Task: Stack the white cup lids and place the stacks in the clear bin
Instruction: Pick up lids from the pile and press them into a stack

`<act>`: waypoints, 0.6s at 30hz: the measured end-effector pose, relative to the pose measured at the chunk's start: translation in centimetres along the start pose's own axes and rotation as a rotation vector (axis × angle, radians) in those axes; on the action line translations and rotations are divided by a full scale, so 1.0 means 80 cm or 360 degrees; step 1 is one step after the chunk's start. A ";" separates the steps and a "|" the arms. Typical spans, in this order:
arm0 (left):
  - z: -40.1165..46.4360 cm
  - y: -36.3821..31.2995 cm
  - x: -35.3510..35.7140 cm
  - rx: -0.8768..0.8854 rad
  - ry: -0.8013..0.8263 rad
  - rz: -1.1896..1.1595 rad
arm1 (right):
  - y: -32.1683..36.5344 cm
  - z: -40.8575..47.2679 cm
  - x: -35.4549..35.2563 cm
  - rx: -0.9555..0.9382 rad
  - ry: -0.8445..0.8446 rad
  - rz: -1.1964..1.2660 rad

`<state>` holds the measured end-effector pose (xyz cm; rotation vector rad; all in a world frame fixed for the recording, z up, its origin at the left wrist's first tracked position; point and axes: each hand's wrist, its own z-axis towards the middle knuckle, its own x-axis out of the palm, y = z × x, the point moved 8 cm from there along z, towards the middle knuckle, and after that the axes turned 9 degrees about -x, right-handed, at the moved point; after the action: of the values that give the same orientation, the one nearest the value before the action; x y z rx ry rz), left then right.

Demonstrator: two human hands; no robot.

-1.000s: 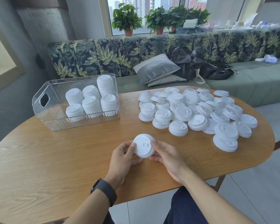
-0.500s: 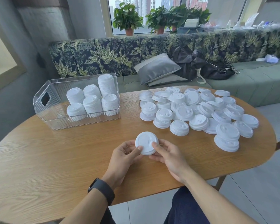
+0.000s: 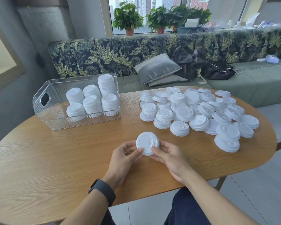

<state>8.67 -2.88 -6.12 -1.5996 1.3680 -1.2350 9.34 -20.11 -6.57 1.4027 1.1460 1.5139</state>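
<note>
From the head view, the person is holding a white lid just above the table near its front edge, the left hand and right hand both pinching its rim with curled fingers and thumbs; the loose lids are lying well to the right, the clear bin already holding six stacks. In my judgement the lid is best kept level and seated squarely onto the next one; a tilted seat is likely to lean the stack.
</note>
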 end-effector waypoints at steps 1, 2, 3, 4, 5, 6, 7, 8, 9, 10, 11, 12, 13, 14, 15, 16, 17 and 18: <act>0.000 0.000 0.000 0.0001 -0.0009 0.0007 | 0.001 -0.001 0.001 -0.0001 -0.0001 0.0002; 0.000 0.000 0.000 0.0002 -0.0021 0.0016 | 0.002 -0.001 0.002 -0.0003 -0.0005 0.0005; 0.000 -0.001 0.000 0.0002 -0.0035 0.0028 | 0.002 -0.001 0.002 -0.0005 -0.0008 -0.0003; -0.001 -0.001 0.000 0.0002 -0.0051 0.0044 | 0.002 -0.001 0.001 -0.0003 -0.0012 -0.0014; 0.000 -0.002 0.000 0.0003 -0.0066 0.0059 | 0.002 -0.002 0.001 0.0005 -0.0014 -0.0028; 0.001 -0.003 0.000 0.0002 -0.0079 0.0073 | 0.003 -0.002 0.002 0.0014 0.0000 -0.0042; 0.002 -0.004 0.000 -0.0001 -0.0089 0.0084 | 0.004 -0.002 0.003 0.0020 0.0014 -0.0054; 0.004 -0.004 0.000 -0.0006 -0.0101 0.0087 | 0.006 -0.002 0.004 0.0023 0.0015 -0.0048; 0.008 -0.003 -0.001 -0.0011 -0.0118 0.0082 | 0.008 -0.001 0.003 0.0012 -0.0022 -0.0033; 0.011 -0.003 -0.002 -0.0014 -0.0143 0.0068 | 0.009 0.002 -0.004 -0.0005 -0.0125 0.0002; 0.015 -0.003 -0.004 -0.0018 -0.0176 0.0042 | 0.010 0.005 -0.015 -0.0049 -0.0271 0.0002; 0.018 -0.003 -0.005 -0.0023 -0.0207 0.0005 | 0.013 0.008 -0.031 -0.0131 -0.0441 -0.0096; 0.022 -0.002 -0.006 -0.0026 -0.0231 -0.0028 | 0.020 0.009 -0.048 -0.0231 -0.0602 -0.0296; 0.025 -0.003 -0.006 -0.0026 -0.0246 -0.0050 | 0.027 0.011 -0.064 -0.0312 -0.0726 -0.0536; 0.028 -0.003 -0.006 -0.0025 -0.0259 -0.0059 | 0.033 0.012 -0.077 -0.0360 -0.0816 -0.0754; 0.032 -0.003 -0.005 -0.0026 -0.0270 -0.0060 | 0.039 0.014 -0.087 -0.0390 -0.0889 -0.0931; 0.036 -0.003 -0.005 -0.0025 -0.0278 -0.0054 | 0.045 0.017 -0.097 -0.0420 -0.0946 -0.1073; 0.040 -0.003 -0.004 -0.0024 -0.0281 -0.0050 | 0.049 0.021 -0.105 -0.0438 -0.0991 -0.1218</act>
<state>11.78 -2.80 -6.98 -1.7036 1.2479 -1.0755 12.09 -29.03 -5.45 0.9621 0.8748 0.5957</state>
